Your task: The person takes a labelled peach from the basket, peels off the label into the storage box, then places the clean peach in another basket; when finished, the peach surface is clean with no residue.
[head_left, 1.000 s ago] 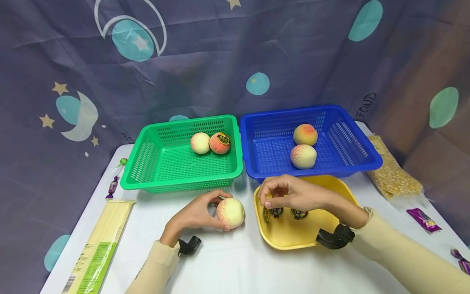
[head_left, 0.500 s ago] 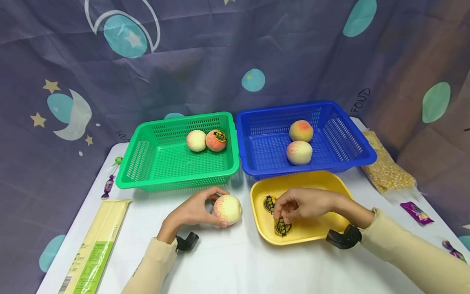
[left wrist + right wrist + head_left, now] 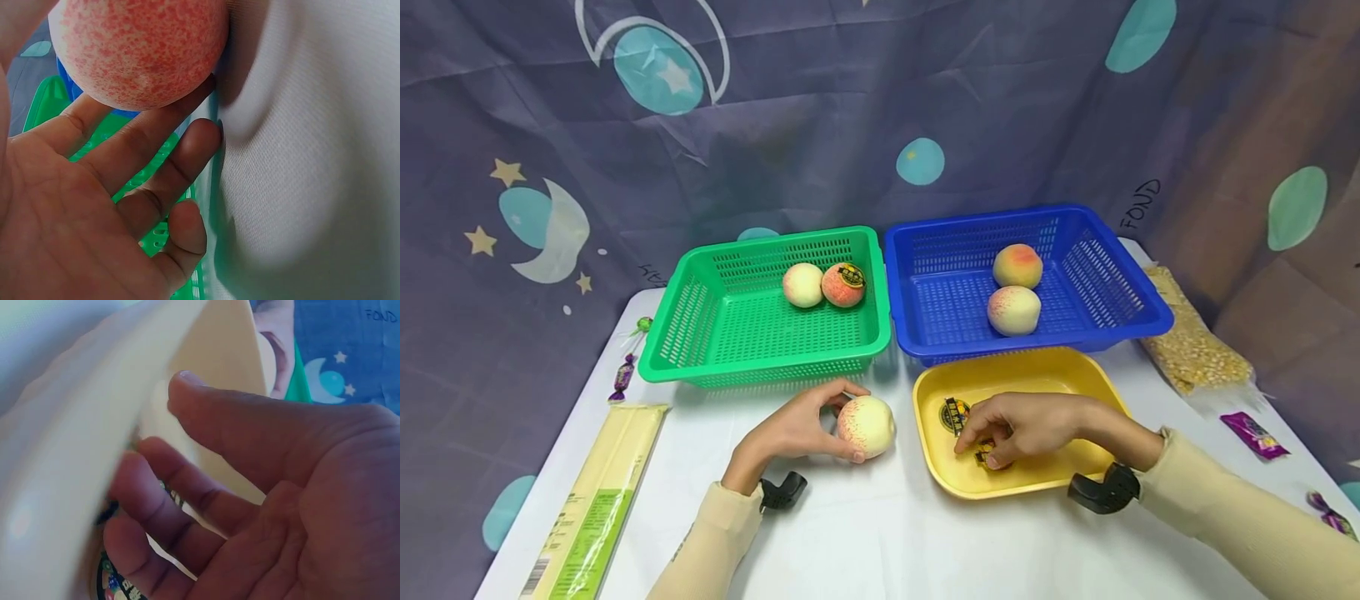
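My left hand [image 3: 808,423] grips a pale peach [image 3: 866,427] with red speckles, thumb on the near side and fingers behind it, low over the white cloth. In the left wrist view the peach's [image 3: 140,50] red-speckled side faces the palm. My right hand [image 3: 1037,427] reaches down into the yellow tray [image 3: 958,490], fingers bent loosely over a round black-and-gold sticker [image 3: 992,456]. In the right wrist view the thumb stands apart from the fingers, with nothing seen between them. Another sticker [image 3: 955,415] lies left of the hand. Part of the tray floor is hidden beneath it.
A green basket [image 3: 760,371] holds two peaches, one with a sticker [image 3: 852,276]. Two more peaches lie in the blue basket [image 3: 925,337]. A long yellow-green packet [image 3: 597,500] lies left; a bag of kernels [image 3: 1202,350] and wrapped sweets [image 3: 1255,435] lie right.
My right hand has lowered from the tray's left side and shifted slightly right, its fingers now over a sticker; the sticker seen at its fingertips earlier is no longer there. My left hand still holds the peach.
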The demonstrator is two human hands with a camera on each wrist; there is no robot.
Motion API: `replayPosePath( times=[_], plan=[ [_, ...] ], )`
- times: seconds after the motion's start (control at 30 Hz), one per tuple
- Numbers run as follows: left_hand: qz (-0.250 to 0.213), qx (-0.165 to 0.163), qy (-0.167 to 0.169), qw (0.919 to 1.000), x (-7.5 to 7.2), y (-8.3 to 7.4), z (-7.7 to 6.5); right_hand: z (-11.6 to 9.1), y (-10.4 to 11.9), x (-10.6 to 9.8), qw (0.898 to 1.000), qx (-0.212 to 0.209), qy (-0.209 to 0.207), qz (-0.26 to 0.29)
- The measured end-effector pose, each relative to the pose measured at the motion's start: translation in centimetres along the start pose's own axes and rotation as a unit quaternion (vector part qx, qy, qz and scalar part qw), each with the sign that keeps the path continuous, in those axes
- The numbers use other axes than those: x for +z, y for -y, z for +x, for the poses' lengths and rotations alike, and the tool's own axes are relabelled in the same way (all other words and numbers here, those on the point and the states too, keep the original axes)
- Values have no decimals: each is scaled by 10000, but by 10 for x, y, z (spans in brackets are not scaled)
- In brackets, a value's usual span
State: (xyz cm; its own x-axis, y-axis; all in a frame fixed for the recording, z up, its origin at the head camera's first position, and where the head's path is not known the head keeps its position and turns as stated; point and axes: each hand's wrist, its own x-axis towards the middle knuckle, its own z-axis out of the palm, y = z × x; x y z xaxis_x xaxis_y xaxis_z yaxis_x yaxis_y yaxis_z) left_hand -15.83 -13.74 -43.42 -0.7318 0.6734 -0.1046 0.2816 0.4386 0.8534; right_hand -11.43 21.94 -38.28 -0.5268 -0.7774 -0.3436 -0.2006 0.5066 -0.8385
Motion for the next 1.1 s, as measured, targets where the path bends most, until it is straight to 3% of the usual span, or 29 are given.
replayPosePath(
  times=[0.17, 0.33, 0.57, 0.7, 0.77, 0.83, 0.97, 1.03, 1.1],
  plan=[
    [-11, 51, 12, 10000, 0, 1, 1, 0, 1, 0, 9999, 114, -16, 75],
    [8, 93, 3, 10000, -1, 1, 2, -6, 3, -6, 9985, 175, -455, -264],
    [-55, 123, -23, 9999, 0, 2, -1, -17, 1, -19, 9939, -663, -853, -207],
    [-105, 199, -48, 9997, 2, 3, -4, -32, 3, -33, 9812, -976, -1631, -343],
    [-131, 183, -52, 9997, 2, 3, -5, -42, 5, -41, 9666, -957, -2300, -600],
    [-142, 142, -58, 9998, 2, 2, -7, -52, 4, -49, 9420, -879, -3087, -980],
    [-13, 105, -111, 9999, -2, -5, -11, -69, -6, -63, 8634, -255, -4647, -1951],
    [48, 172, -139, 9997, -5, -11, -14, -76, -15, -70, 8364, 188, -5037, -2151],
    [69, 293, -144, 9994, -10, -18, -17, -83, -25, -76, 8197, 621, -5174, -2377]
  ],
)
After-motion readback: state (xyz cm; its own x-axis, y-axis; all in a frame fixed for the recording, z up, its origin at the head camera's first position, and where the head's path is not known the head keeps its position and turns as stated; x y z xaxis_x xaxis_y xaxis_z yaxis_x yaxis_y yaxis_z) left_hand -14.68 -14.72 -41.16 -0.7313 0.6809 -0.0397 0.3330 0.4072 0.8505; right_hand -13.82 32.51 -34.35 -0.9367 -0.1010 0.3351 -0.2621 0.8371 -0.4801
